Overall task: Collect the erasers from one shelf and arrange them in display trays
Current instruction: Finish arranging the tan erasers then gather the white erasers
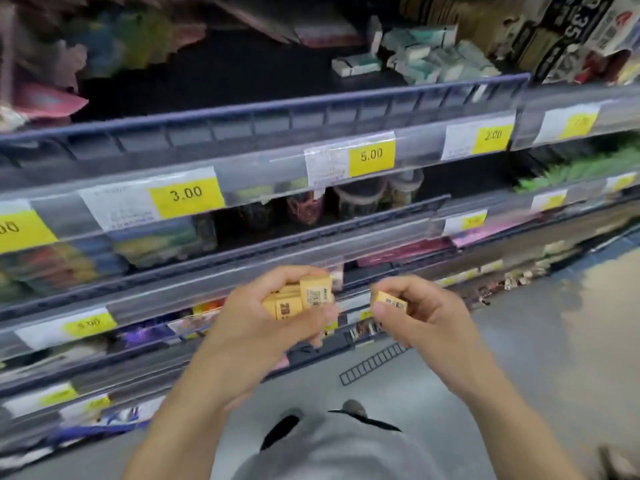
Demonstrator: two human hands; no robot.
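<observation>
My left hand (pixel 266 317) grips a bunch of several yellow boxed erasers (pixel 301 297), one marked 2B. My right hand (pixel 419 313) pinches a single yellow eraser (pixel 390 302) between thumb and fingers, a short gap to the right of the bunch. Both hands hover in front of the lower shelves, at waist height. On the top shelf at the right lie several white-and-green boxed erasers (pixel 433 60), loosely piled behind the blue wire rail (pixel 311 102). No display tray can be made out.
Shelves with yellow price tags, 3.00 (pixel 187 194) and 5.00 (pixel 371 155), run across the view. Jars (pixel 360 199) stand on the middle shelf. A black wire rail piece (pixel 374 363) lies on the grey floor. Boxes stand at the top right.
</observation>
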